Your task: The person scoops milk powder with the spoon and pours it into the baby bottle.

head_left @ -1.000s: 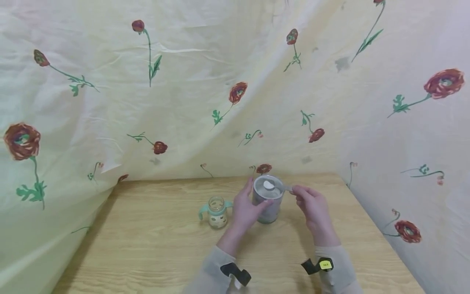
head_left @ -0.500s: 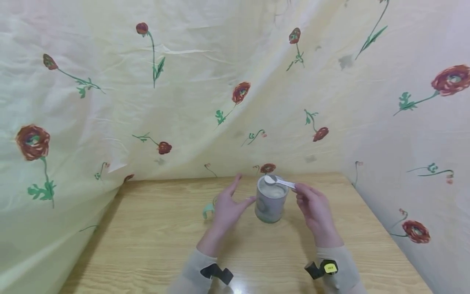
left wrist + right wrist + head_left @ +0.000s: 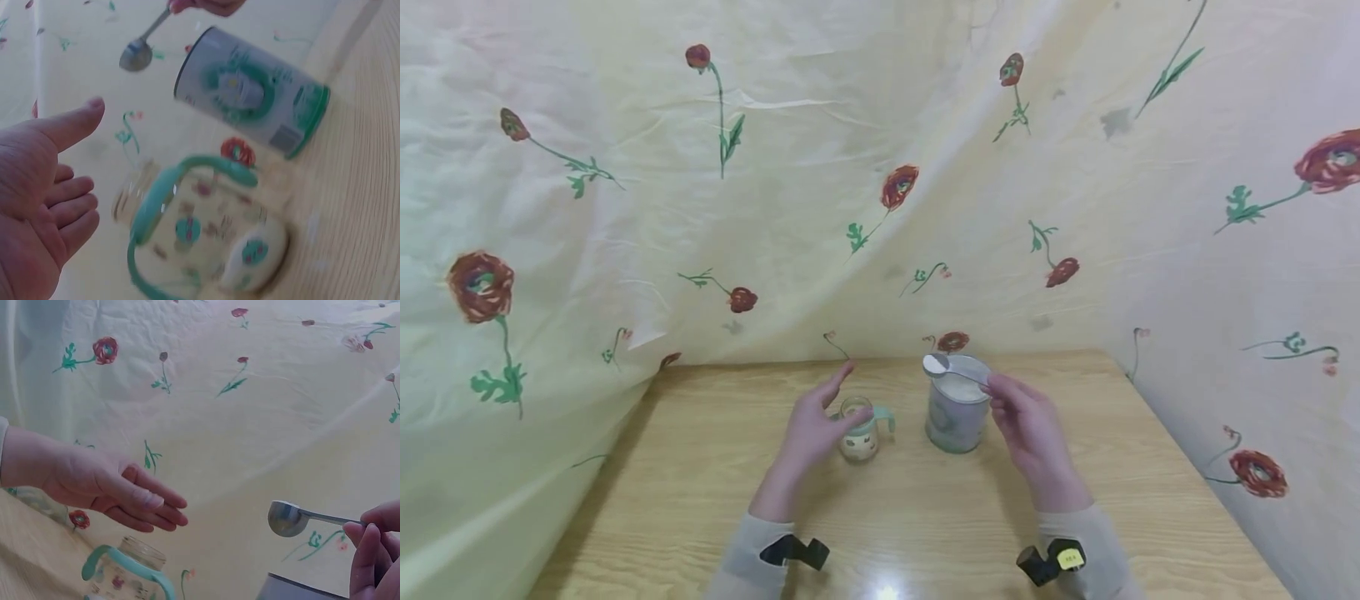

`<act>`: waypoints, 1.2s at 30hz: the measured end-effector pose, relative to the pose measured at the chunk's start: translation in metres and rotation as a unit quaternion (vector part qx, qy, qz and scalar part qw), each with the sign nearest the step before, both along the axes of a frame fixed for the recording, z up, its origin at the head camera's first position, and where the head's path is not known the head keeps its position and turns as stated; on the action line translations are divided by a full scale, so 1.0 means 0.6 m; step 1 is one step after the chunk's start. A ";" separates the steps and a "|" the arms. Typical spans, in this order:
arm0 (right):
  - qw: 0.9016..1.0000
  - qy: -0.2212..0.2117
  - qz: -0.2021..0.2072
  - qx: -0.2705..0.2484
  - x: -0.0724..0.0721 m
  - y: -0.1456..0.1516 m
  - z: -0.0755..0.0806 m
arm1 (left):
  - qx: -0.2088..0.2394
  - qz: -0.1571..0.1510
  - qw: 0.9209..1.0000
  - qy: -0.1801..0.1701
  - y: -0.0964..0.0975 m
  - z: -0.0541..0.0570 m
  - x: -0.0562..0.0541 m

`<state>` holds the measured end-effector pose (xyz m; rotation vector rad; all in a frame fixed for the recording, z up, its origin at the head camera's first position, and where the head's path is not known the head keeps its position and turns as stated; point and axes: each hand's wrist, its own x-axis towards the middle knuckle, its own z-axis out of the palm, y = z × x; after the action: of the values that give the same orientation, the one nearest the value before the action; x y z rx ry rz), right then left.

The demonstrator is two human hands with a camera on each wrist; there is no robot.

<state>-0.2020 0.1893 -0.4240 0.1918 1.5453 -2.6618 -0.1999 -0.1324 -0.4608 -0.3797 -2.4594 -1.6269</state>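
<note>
My right hand (image 3: 1026, 425) pinches the handle of a metal measuring spoon (image 3: 286, 519) heaped with white powder. The spoon's bowl hangs over the left rim of a grey and green milk powder can (image 3: 250, 94), which stands upright, lidless, with pale powder inside. My left hand (image 3: 812, 429) is beside a clear baby bottle (image 3: 206, 225) with mint-green handles and small printed pictures. Its fingers are spread and hold nothing, and the thumb overlaps the bottle's mouth in the head view. The bottle stands upright without a cap, to the left of the can.
A light wooden table (image 3: 925, 525) carries the can and bottle near its back edge. Cream cloth (image 3: 805, 208) printed with red flowers hangs behind the table and along both sides. Black straps with small devices sit on both sleeves.
My left hand has let go of the can and moved left to the bottle. The right hand has lifted the spoon of powder from the can's mouth and shifted it left.
</note>
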 end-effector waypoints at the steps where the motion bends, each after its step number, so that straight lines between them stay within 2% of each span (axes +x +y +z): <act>1: 1.000 0.002 0.003 -0.001 0.001 -0.004 0.000 | -0.002 0.001 1.000 -0.005 -0.006 -0.002 0.000; 4: 1.000 0.007 0.012 -0.005 0.003 -0.019 0.001 | -0.007 0.000 1.000 -0.019 -0.022 -0.010 0.000; 9: 1.000 0.002 0.020 -0.012 0.010 -0.042 -0.002 | -0.025 -0.023 0.999 -0.025 -0.040 -0.022 -0.007; 18: 0.999 0.004 0.037 -0.031 0.015 -0.083 -0.008 | -0.051 -0.031 0.997 -0.044 -0.059 -0.027 -0.011; 27: 0.999 0.000 0.053 0.000 0.011 -0.128 -0.025 | -0.069 -0.053 0.995 -0.049 -0.068 -0.038 -0.021; 36: 0.998 -0.018 0.042 0.031 0.011 -0.151 -0.044 | -0.075 -0.060 0.994 -0.052 -0.069 -0.045 -0.021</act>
<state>-0.1956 0.0990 -0.4502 0.1726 1.5900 -2.5344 -0.2127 -0.1738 -0.4877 -0.4833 -2.6954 -1.5451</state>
